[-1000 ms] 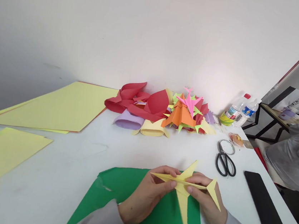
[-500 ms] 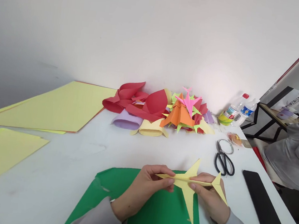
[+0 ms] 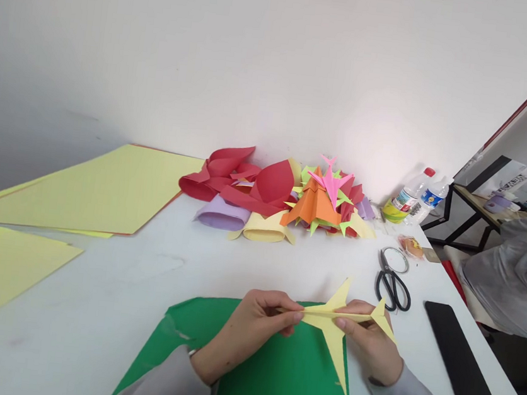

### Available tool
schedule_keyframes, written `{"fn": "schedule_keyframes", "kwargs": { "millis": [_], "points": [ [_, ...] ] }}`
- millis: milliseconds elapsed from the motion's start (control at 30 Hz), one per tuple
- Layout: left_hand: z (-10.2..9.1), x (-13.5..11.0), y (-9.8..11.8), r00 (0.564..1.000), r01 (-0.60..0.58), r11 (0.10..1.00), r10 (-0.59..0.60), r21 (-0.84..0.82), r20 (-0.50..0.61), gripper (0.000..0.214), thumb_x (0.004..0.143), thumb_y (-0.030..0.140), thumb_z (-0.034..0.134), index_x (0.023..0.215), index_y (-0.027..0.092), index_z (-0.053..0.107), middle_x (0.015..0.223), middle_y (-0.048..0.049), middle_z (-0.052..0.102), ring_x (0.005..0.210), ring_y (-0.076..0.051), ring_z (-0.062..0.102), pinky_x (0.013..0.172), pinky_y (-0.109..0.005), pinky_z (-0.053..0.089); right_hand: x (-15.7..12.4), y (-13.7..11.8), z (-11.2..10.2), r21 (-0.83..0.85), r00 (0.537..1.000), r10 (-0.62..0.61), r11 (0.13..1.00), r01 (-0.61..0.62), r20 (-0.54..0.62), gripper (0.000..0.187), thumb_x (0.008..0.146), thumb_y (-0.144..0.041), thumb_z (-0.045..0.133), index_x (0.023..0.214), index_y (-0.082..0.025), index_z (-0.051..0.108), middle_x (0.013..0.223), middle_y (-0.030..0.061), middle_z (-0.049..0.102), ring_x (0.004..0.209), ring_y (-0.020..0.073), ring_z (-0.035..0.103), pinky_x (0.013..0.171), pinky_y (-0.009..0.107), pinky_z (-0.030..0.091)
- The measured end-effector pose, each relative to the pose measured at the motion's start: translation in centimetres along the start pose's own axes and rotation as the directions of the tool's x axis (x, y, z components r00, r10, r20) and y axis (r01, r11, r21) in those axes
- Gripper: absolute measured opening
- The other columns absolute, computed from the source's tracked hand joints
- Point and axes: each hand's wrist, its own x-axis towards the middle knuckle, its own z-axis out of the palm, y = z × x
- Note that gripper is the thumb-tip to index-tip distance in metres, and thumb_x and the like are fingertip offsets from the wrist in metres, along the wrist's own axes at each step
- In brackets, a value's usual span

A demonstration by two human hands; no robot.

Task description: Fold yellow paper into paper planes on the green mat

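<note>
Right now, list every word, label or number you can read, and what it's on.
None can be read.
Bottle, red cap: label too small.
Bottle, blue label: blurred.
White sign on the far table: dark print, too blurred to read.

Bottle (image 3: 411,194) labels — too small

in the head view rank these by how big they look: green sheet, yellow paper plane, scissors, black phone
1. green sheet, though nearest the camera
2. yellow paper plane, pinched by left hand and right hand
3. black phone
4. scissors

Plane and phone look close.
</note>
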Motion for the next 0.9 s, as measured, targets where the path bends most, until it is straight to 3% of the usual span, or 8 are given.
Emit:
{"fn": "schedule_keyframes", "kwargs": {
  "millis": [133, 267, 400, 533, 667, 900],
  "points": [
    [-0.3, -0.2, 0.3, 0.999, -0.021, 1.0, 0.021, 0.006, 0.045, 0.021, 0.067, 0.039, 0.078, 0.061, 0.018, 0.074, 0.052, -0.0015, 0.065, 0.052, -0.015, 0.057, 0.056, -0.026, 0.045, 0.0, -0.1, -0.2, 0.021, 1.0, 0.025, 0.999, -0.025, 0.016, 0.022, 0.069, -0.041, 0.078, 0.074, -0.02, 0.074, 0.069, 0.0021, 0.07, 0.065, 0.0169, 0.062, 0.061, 0.028, 0.05],
    [-0.6, -0.5, 0.8, 0.993, -0.022, 0.999, 0.019, 0.027, 0.113, 0.035, 0.077, 0.046, 0.066, 0.06, 0.017, 0.074, 0.053, -0.0044, 0.067, 0.055, -0.016, 0.058, 0.06, -0.027, 0.045, -0.1, 0.0, -0.4, 0.06, 0.998, 0.027, 0.998, -0.031, 0.057, 0.022, 0.066, -0.041, 0.08, 0.07, -0.02, 0.073, 0.065, 0.0011, 0.066, 0.061, 0.0152, 0.059, 0.06, 0.028, 0.048],
    [-0.3, -0.5, 0.8, 0.998, -0.064, 0.998, 0.064, 0.009, 0.019, 0.03, 0.079, 0.044, 0.065, 0.071, 0.017, 0.076, 0.053, -0.0023, 0.064, 0.05, -0.015, 0.055, 0.058, -0.028, 0.044, -0.5, 0.0, -0.4, 0.11, 0.978, 0.034, 0.992, -0.058, 0.205, 0.022, 0.061, -0.04, 0.083, 0.068, -0.021, 0.074, 0.062, -0.0001, 0.063, 0.058, 0.0142, 0.055, 0.054, 0.026, 0.044],
    [0.5, -0.6, 0.3, 0.972, -0.21, 0.954, 0.228, 0.214, -0.06, 0.017, 0.076, 0.035, 0.069, 0.076, 0.019, 0.075, 0.068, -0.0048, 0.067, 0.056, -0.015, 0.055, 0.053, -0.026, 0.041, -1.1, -0.3, 0.1, 0.126, 0.934, 0.063, 0.985, -0.115, 0.353, 0.022, 0.059, -0.04, 0.084, 0.065, -0.021, 0.074, 0.06, 0.0, 0.06, 0.055, 0.0132, 0.053, 0.05, 0.025, 0.04],
    [1.1, -1.0, 0.1, 0.948, -0.308, 0.901, 0.319, 0.304, 0.015, 0.021, 0.085, 0.033, 0.059, 0.08, 0.02, 0.075, 0.067, -0.0058, 0.063, 0.059, -0.016, 0.055, 0.055, -0.026, 0.04, -1.3, -0.4, 0.4, 0.111, 0.918, 0.072, 0.986, -0.124, 0.39, 0.022, 0.06, -0.04, 0.084, 0.066, -0.021, 0.075, 0.06, -0.0007, 0.058, 0.054, 0.0121, 0.05, 0.048, 0.024, 0.037],
    [1.2, -1.5, 0.6, 0.943, -0.333, 0.894, 0.322, 0.299, 0.086, 0.028, 0.089, 0.032, 0.052, 0.074, 0.019, 0.071, 0.061, -0.0046, 0.057, 0.059, -0.017, 0.053, 0.056, -0.028, 0.038, -1.3, -0.2, 0.5, 0.143, 0.896, 0.057, 0.981, -0.133, 0.441, 0.011, 0.065, -0.03, 0.083, 0.07, -0.023, 0.077, 0.063, -0.001, 0.06, 0.056, 0.0112, 0.052, 0.051, 0.023, 0.038]
  ]
}}
